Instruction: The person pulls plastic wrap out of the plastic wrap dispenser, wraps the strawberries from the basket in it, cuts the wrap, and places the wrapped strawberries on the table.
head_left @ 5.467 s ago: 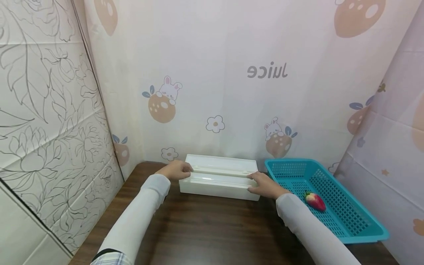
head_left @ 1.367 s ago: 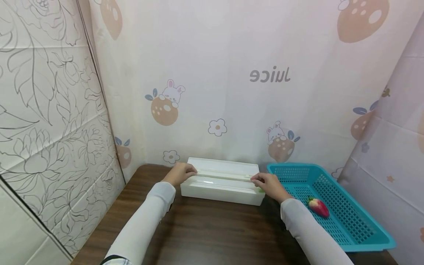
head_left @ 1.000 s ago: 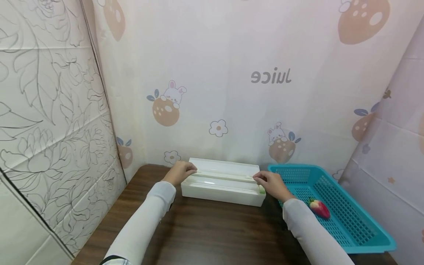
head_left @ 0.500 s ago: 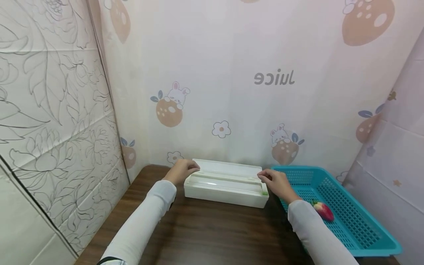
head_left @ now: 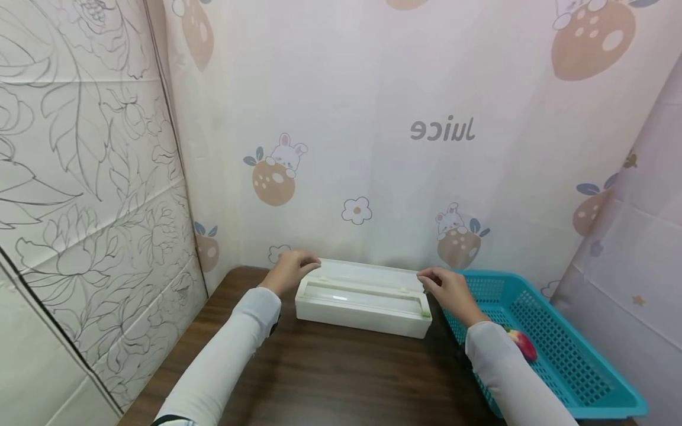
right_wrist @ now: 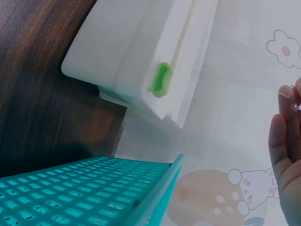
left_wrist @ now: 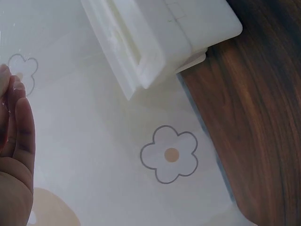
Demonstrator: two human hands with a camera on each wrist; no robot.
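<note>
At twelve o'clock on the desk (head_left: 346,373), white box (head_left: 362,322) | left hand (head_left: 289,271) at its ten, right hand (head_left: 450,293) at its three, fingers (right_wrist: 278,141) pinching clear film (head_left: 367,278) | teal basket (head_left: 591,367) at two, red fruit (head_left: 523,345) inside!

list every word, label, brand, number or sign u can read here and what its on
"Juice": grey lettering, mirror-reversed, on the patterned wall covering.
White box: marks on its end in the left wrist view, too faint to read.
I see no other readable text, including on the turquoise basket.
</note>
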